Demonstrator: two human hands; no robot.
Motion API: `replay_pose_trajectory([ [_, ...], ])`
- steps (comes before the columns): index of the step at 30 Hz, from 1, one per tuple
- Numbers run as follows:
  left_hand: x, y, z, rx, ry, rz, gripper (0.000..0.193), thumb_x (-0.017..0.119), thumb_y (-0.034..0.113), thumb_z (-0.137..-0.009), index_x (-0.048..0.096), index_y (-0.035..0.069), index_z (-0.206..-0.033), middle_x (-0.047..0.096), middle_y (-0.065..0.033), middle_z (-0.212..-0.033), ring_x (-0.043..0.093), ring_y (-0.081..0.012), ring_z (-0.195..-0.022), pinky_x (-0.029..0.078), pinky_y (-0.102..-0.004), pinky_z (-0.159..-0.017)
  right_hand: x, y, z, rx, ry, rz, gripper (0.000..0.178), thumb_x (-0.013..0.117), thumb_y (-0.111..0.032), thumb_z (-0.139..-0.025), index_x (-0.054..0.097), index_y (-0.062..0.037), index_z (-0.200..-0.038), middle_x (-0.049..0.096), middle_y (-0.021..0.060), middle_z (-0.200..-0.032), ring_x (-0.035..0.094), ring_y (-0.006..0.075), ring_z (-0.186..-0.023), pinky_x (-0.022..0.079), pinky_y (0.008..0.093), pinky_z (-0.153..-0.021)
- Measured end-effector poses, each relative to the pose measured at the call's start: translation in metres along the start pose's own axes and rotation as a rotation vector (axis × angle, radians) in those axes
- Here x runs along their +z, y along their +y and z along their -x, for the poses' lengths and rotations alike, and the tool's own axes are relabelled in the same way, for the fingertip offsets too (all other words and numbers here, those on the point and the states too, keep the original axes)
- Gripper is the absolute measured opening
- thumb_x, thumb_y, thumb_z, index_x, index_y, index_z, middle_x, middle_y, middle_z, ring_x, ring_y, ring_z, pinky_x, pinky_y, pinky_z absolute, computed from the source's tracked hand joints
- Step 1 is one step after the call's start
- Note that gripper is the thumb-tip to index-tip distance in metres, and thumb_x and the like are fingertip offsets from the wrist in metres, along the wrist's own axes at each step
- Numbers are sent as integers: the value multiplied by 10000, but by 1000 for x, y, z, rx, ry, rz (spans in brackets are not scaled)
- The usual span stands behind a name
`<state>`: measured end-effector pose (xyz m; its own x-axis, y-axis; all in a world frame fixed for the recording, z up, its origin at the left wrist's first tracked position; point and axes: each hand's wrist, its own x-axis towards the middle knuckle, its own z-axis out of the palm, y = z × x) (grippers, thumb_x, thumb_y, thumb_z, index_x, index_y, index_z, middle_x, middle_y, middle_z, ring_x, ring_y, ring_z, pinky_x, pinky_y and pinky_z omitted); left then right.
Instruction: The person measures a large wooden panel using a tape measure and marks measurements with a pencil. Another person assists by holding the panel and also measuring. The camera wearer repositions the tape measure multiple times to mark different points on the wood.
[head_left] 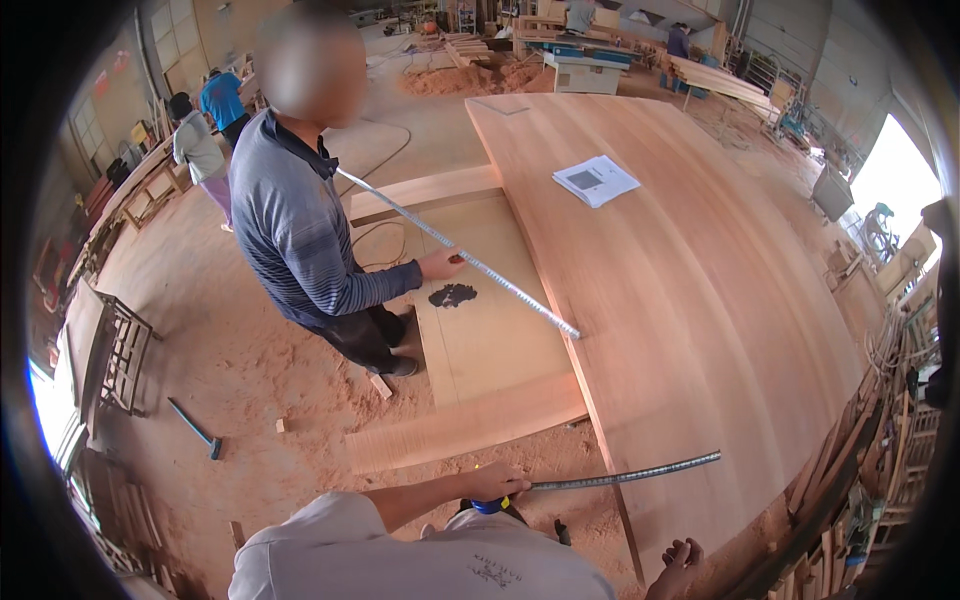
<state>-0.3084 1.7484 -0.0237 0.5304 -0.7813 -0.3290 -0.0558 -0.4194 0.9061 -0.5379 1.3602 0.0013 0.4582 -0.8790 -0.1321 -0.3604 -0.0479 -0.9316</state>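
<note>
My left hand [497,483] is closed round a tape measure [488,506] with a blue and yellow case, held in front of my shirt. Its metal blade [630,475] runs out to the right over the near edge of a large reddish wooden panel [690,300]. Loosely curled, the fingers of my right hand [680,562] hang apart by the panel's near edge, with nothing seen in them. Across the work, another person's hand [440,264] holds a long silver marked strip [490,275], its lower end at the panel's left edge.
White papers [596,181] lie on the panel. Left of it are a tan board [490,340] with a dark patch and a loose plank [470,425]. A hammer-like tool [197,430] lies on the sawdust-strewn floor. Timber [890,480] is stacked at right. Other people work farther back.
</note>
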Motion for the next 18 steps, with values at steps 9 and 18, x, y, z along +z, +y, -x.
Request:
replay_pose_trajectory([
  [9, -12, -4, 18, 13, 39, 18, 489, 430, 354, -1030, 678, 42, -746, 685, -119, -765, 671, -289, -803, 496, -399, -785, 53, -134, 36, -162, -168, -377, 329, 506, -274, -1047, 570, -37, -1267, 695, 107, -938, 604, 160, -741, 505, 277, -683],
  [18, -1, -43, 11, -81, 91, -74, 510, 440, 423, -1021, 693, 22, -833, 680, -218, -861, 650, -386, -851, 492, -461, -796, 87, -242, 60, -520, -475, -547, 366, 475, -234, -1042, 513, -10, -1329, 684, 103, -943, 610, 149, -786, 507, 293, -705],
])
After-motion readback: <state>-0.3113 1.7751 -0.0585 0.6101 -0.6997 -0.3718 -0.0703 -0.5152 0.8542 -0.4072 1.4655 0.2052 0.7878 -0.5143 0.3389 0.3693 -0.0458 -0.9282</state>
